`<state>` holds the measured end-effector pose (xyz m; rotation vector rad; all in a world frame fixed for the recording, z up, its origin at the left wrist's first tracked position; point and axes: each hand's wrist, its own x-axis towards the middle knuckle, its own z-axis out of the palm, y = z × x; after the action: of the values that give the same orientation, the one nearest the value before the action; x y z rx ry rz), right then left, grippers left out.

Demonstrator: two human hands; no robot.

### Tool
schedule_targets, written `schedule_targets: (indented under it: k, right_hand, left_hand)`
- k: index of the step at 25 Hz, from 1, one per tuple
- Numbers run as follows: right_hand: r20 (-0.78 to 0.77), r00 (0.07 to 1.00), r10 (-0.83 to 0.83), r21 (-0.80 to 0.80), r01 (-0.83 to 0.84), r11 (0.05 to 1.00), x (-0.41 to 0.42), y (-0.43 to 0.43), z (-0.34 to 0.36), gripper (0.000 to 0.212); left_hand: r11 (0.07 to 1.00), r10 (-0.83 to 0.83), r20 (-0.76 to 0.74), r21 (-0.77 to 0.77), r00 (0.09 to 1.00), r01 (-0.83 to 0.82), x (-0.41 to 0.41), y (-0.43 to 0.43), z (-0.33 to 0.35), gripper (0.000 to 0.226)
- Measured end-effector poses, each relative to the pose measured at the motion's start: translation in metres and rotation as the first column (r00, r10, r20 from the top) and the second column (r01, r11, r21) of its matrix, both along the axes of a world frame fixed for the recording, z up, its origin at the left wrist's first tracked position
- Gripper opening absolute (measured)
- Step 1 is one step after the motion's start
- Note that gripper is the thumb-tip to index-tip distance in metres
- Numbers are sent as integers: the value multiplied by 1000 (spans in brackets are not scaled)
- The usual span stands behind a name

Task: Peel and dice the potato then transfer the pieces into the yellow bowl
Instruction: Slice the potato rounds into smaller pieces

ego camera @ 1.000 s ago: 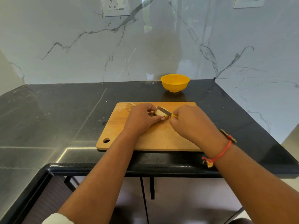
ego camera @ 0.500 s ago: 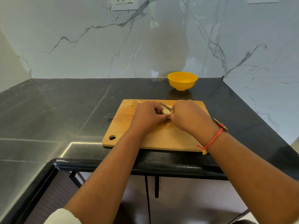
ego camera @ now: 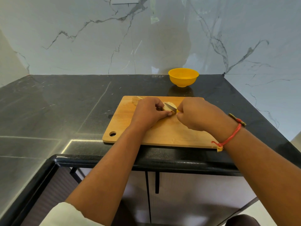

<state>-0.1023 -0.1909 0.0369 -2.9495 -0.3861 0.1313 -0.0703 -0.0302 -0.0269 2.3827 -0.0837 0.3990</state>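
Curls left grip (ego camera: 149, 111) palm-down around potato (ego camera: 171, 104); clenches right grip (ego camera: 198, 114) on knife (ego camera: 170, 107), knuckles up; extends both forearms forward, converging.

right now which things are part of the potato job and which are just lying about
In the job: potato, knife, cutting board, yellow bowl, left hand holding the potato, right hand gripping the knife.

Just there: wall socket, red wrist thread, cabinet handle.

Most of the potato (ego camera: 171, 104) tucked under the left hand (ego camera: 147, 113), knife (ego camera: 170, 107) handle swallowed by the right hand (ego camera: 197, 115) bar a yellow sliver, brownish scraps (ego camera: 135, 101) half behind the knuckles, wall plate (ego camera: 124, 0) clipped by the top edge.
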Motion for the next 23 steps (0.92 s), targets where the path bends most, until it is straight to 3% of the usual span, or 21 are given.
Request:
schedule_targets:
  k: [14,19,23]
  right_hand:
    - [-77,996,-50,-7,50,999,-40,-23,3,25]
    - [-119,990,-72,-109,59,992,-41,-19,4,28]
    - [-59,997,-57,-73,53,996,-54,-31,8,30]
  left_hand:
    - [1000,-19,13,3,1000,19,-1,1,0,35]
    - [1000,-24,15,13,1000,24,0,2,-1,37]
    - [1000,-29,20,9,999,29,0,4,-1,37]
